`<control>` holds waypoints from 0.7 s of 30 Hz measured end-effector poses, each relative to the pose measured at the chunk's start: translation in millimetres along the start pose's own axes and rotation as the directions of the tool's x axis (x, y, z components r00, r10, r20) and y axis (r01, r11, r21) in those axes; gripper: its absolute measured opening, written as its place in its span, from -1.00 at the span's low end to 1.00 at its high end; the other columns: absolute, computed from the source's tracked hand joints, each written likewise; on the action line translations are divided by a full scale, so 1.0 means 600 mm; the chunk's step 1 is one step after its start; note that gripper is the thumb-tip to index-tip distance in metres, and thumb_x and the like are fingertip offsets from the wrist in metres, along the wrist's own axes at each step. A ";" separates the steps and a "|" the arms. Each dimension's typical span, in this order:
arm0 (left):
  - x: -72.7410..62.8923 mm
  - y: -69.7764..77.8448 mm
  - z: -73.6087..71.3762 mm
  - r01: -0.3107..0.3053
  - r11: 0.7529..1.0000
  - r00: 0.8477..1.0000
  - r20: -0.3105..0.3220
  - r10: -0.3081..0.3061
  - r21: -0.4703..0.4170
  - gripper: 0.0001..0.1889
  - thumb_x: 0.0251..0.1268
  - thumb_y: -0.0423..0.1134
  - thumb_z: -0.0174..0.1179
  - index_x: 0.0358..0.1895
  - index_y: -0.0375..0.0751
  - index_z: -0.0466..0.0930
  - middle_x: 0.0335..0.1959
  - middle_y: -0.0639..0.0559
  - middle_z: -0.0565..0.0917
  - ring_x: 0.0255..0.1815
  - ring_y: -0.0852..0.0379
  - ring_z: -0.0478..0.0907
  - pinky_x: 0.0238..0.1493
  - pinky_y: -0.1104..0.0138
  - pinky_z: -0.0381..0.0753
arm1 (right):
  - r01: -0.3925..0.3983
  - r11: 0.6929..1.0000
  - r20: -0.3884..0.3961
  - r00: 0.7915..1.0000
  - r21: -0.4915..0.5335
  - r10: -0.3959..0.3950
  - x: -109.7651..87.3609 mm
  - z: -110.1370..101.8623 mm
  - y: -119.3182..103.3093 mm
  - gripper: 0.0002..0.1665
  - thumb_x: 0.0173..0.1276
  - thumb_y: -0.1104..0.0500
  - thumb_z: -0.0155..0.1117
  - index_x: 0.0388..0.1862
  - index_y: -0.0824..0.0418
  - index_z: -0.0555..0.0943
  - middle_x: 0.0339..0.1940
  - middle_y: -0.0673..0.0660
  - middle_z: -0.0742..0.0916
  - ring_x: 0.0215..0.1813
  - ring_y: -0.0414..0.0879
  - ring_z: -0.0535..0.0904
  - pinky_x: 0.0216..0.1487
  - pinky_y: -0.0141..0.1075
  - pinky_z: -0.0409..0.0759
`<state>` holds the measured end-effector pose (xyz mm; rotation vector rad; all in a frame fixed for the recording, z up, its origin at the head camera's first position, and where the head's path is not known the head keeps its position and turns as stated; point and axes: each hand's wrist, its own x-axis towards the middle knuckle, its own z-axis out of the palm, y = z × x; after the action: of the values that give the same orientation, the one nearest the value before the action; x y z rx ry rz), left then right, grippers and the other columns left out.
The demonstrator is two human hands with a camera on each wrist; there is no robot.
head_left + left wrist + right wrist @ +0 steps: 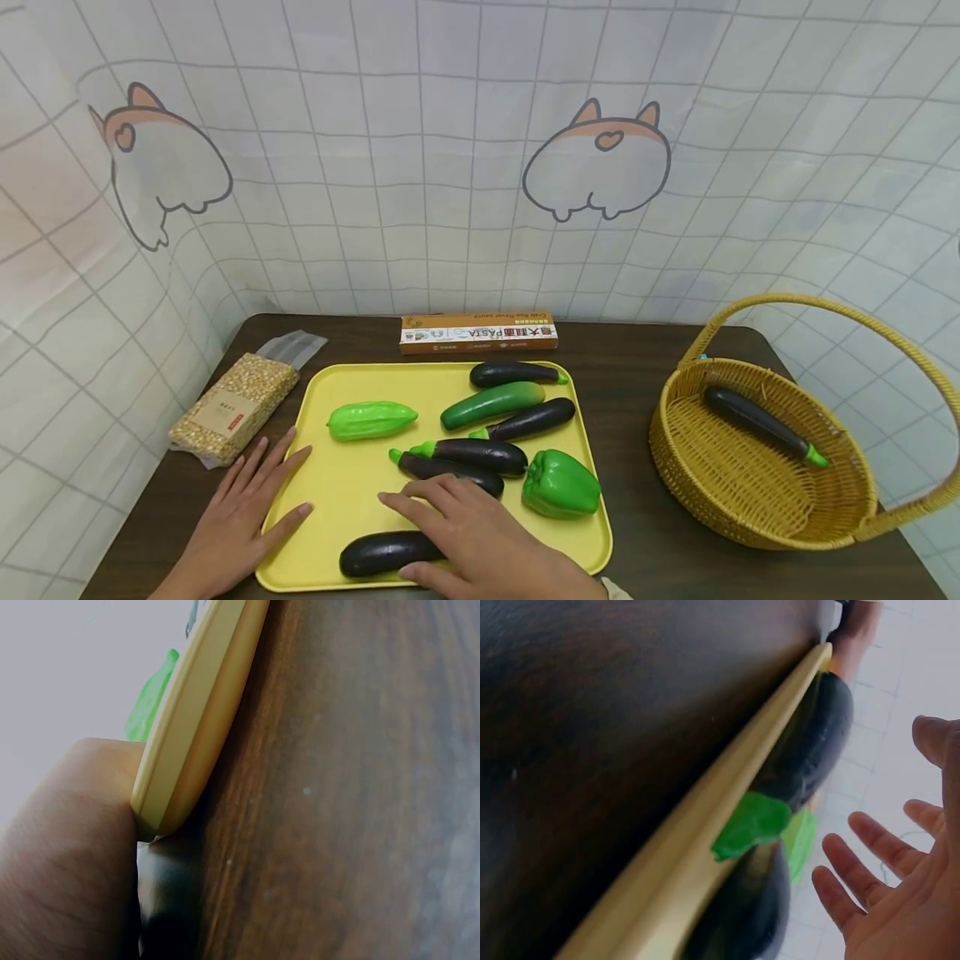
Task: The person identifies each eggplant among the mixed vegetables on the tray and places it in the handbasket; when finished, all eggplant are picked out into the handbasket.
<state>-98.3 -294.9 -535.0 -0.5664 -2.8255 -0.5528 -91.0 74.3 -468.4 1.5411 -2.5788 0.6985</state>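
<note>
A yellow tray (330,500) holds several dark eggplants, a dark green cucumber-shaped vegetable (492,404), a light green bumpy gourd (372,420) and a green bell pepper (561,483). My left hand (238,517) rests at the tray's left rim, fingers spread, thumb over the edge. Above the front eggplant (390,552), my right hand (480,542) hovers and hides part of it. From the right wrist view, that hand's fingers (870,892) are extended, apart from a green-capped eggplant (810,742); another dark eggplant (746,907) lies nearer the camera.
To the right stands a yellow wicker basket (660,442) with a tall handle and one eggplant (761,423) inside. A bag of corn kernels (234,408) lies left of the tray. Behind it is a pasta box (478,332), near the tiled-pattern curtain.
</note>
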 end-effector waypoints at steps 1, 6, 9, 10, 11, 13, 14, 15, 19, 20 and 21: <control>0.000 0.000 0.000 0.001 1.000 1.000 0.000 -0.001 0.001 -0.23 0.51 0.13 0.29 0.69 0.10 0.24 0.74 0.01 0.04 0.68 -0.32 -0.04 0.65 -0.04 -0.31 | -0.001 1.000 0.009 1.000 -0.002 0.001 0.002 0.003 0.000 -0.11 0.67 -0.20 0.16 0.78 -0.10 0.02 0.52 -0.05 0.43 0.44 -0.16 0.38 0.43 -0.14 0.46; -0.001 -0.002 0.001 0.004 1.000 1.000 0.010 -0.004 -0.006 -0.23 0.53 0.12 0.28 0.69 0.12 0.22 0.74 0.01 0.03 0.68 -0.32 -0.05 0.65 -0.06 -0.32 | -0.014 1.000 0.076 0.997 0.018 0.012 0.009 0.017 -0.002 -0.15 0.70 -0.24 0.07 0.78 -0.14 0.01 0.52 -0.06 0.45 0.45 -0.18 0.37 0.45 -0.19 0.42; -0.002 -0.003 0.001 0.003 1.000 1.000 0.009 -0.003 -0.009 -0.23 0.53 0.12 0.28 0.70 0.13 0.22 0.74 0.02 0.03 0.68 -0.32 -0.06 0.65 -0.07 -0.32 | -0.015 0.999 0.114 0.993 0.034 0.011 0.012 0.025 -0.004 -0.20 0.72 -0.25 0.00 0.78 -0.12 0.04 0.51 -0.06 0.46 0.47 -0.19 0.36 0.47 -0.21 0.39; -0.002 -0.003 0.002 0.003 1.000 1.000 0.009 -0.003 -0.010 -0.23 0.53 0.12 0.28 0.70 0.13 0.21 0.74 0.02 0.03 0.68 -0.32 -0.06 0.65 -0.07 -0.32 | -0.012 0.999 0.119 0.993 0.032 0.008 0.013 0.028 -0.004 -0.21 0.73 -0.25 -0.02 0.77 -0.11 0.06 0.51 -0.06 0.46 0.47 -0.19 0.36 0.48 -0.22 0.38; -0.002 -0.003 0.002 0.003 1.000 1.000 0.007 -0.003 -0.009 -0.23 0.53 0.12 0.28 0.70 0.13 0.21 0.74 0.02 0.03 0.68 -0.33 -0.05 0.65 -0.08 -0.32 | -0.007 1.000 0.121 0.993 0.025 0.003 0.014 0.031 -0.004 -0.22 0.73 -0.25 -0.03 0.77 -0.09 0.08 0.50 -0.05 0.46 0.46 -0.19 0.37 0.48 -0.22 0.38; -0.002 -0.003 0.002 0.003 1.000 1.000 0.007 -0.003 -0.007 -0.23 0.53 0.12 0.28 0.70 0.13 0.21 0.74 0.02 0.02 0.68 -0.33 -0.05 0.65 -0.08 -0.32 | 0.005 1.000 0.123 0.992 0.006 -0.006 0.015 0.036 -0.004 -0.23 0.73 -0.25 -0.03 0.76 -0.07 0.11 0.49 -0.04 0.47 0.45 -0.19 0.39 0.47 -0.24 0.38; -0.002 -0.003 0.003 0.004 1.000 1.000 0.008 -0.004 -0.006 -0.23 0.53 0.12 0.28 0.70 0.13 0.21 0.74 0.02 0.02 0.68 -0.33 -0.05 0.65 -0.08 -0.32 | 0.011 1.000 0.123 0.992 -0.007 -0.010 0.015 0.039 -0.004 -0.23 0.74 -0.25 -0.04 0.76 -0.06 0.12 0.48 -0.04 0.48 0.43 -0.18 0.40 0.47 -0.25 0.38; -0.002 -0.003 0.003 0.005 1.000 1.000 0.008 -0.005 -0.005 -0.23 0.53 0.12 0.28 0.70 0.13 0.21 0.74 0.01 0.02 0.68 -0.33 -0.05 0.65 -0.09 -0.32 | 0.017 1.000 0.122 0.992 -0.022 -0.014 0.015 0.042 -0.004 -0.24 0.74 -0.25 -0.04 0.76 -0.05 0.13 0.47 -0.03 0.48 0.42 -0.18 0.42 0.46 -0.26 0.40; -0.002 -0.002 0.003 0.006 1.000 1.000 0.006 -0.006 -0.003 -0.23 0.53 0.12 0.27 0.70 0.12 0.21 0.74 0.01 0.02 0.68 -0.32 -0.05 0.65 -0.09 -0.33 | 0.016 0.999 0.149 0.989 -0.033 -0.011 0.015 0.051 -0.001 -0.26 0.75 -0.24 -0.08 0.76 -0.06 0.12 0.44 -0.04 0.50 0.38 -0.19 0.44 0.39 -0.30 0.44; -0.002 -0.002 0.003 0.007 1.000 1.000 0.006 -0.007 -0.004 -0.23 0.53 0.12 0.27 0.70 0.12 0.21 0.74 0.01 0.02 0.68 -0.32 -0.05 0.65 -0.09 -0.33 | 0.017 0.999 0.156 0.988 -0.037 -0.011 0.016 0.052 -0.001 -0.27 0.75 -0.24 -0.09 0.76 -0.06 0.13 0.43 -0.05 0.51 0.36 -0.20 0.45 0.37 -0.31 0.45; -0.002 -0.002 0.002 0.007 1.000 1.000 0.006 -0.007 -0.006 -0.23 0.53 0.12 0.28 0.70 0.13 0.21 0.74 0.02 0.02 0.68 -0.32 -0.05 0.65 -0.09 -0.33 | 0.019 0.999 0.161 0.987 -0.041 -0.012 0.017 0.054 -0.002 -0.28 0.76 -0.24 -0.10 0.75 -0.06 0.14 0.42 -0.06 0.52 0.35 -0.20 0.45 0.34 -0.33 0.46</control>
<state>-98.0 -295.6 -537.0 -0.5599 -2.8340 -0.5619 -89.4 52.5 -494.5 1.6676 -2.6721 0.5350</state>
